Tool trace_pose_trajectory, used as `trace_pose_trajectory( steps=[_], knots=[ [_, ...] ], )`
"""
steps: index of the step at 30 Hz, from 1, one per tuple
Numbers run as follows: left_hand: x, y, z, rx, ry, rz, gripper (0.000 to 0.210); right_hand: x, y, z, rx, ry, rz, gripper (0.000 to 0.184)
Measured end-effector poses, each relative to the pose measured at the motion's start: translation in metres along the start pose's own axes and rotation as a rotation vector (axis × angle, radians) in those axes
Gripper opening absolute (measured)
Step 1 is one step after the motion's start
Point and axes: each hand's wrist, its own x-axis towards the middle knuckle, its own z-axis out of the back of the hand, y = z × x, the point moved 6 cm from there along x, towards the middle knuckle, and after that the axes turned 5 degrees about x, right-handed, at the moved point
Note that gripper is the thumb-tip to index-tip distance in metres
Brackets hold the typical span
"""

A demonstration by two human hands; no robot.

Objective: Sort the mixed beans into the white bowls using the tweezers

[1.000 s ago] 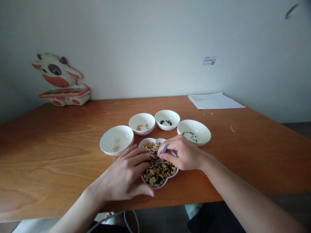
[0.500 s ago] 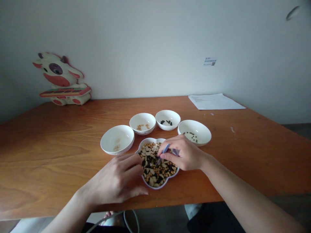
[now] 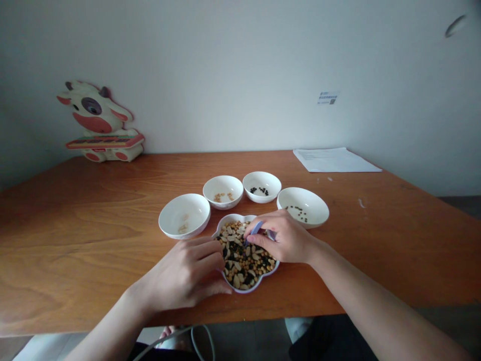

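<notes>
A scalloped, flower-shaped dish (image 3: 242,291) full of mixed beans, dark seeds and pale peanut halves sits near the table's front edge. My left hand (image 3: 190,273) has its curled fingers on the dish's left rim, its thumb by the lower edge. Pinched in my right hand (image 3: 287,239) are purple tweezers (image 3: 257,227), tips down among the mix; whether they grip a piece cannot be seen. Behind the dish stand white bowls: one with peanut pieces (image 3: 183,228), one with yellowish beans (image 3: 223,197), one with black beans (image 3: 259,191) and one with small greenish beans (image 3: 299,213).
A cow-shaped toy keyboard (image 3: 105,143) stands at the back left against the wall. Sheets of paper (image 3: 336,160) lie at the back right. A grey cable (image 3: 205,333) hangs below the table's front edge.
The whole view has shifted slightly. The tweezers sit a little deeper in the mix, with their lower end less visible. My left hand still touches the dish's rim.
</notes>
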Motion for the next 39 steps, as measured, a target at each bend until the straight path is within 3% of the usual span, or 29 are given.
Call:
trace_pose_trajectory(
  steps=[39],
  knots=[
    [0.0036, -0.0015, 0.0035, -0.012, -0.032, -0.026, 0.026, 0.0005, -0.0023, -0.0043, -0.043, 0.031, -0.01, 0.016]
  ],
)
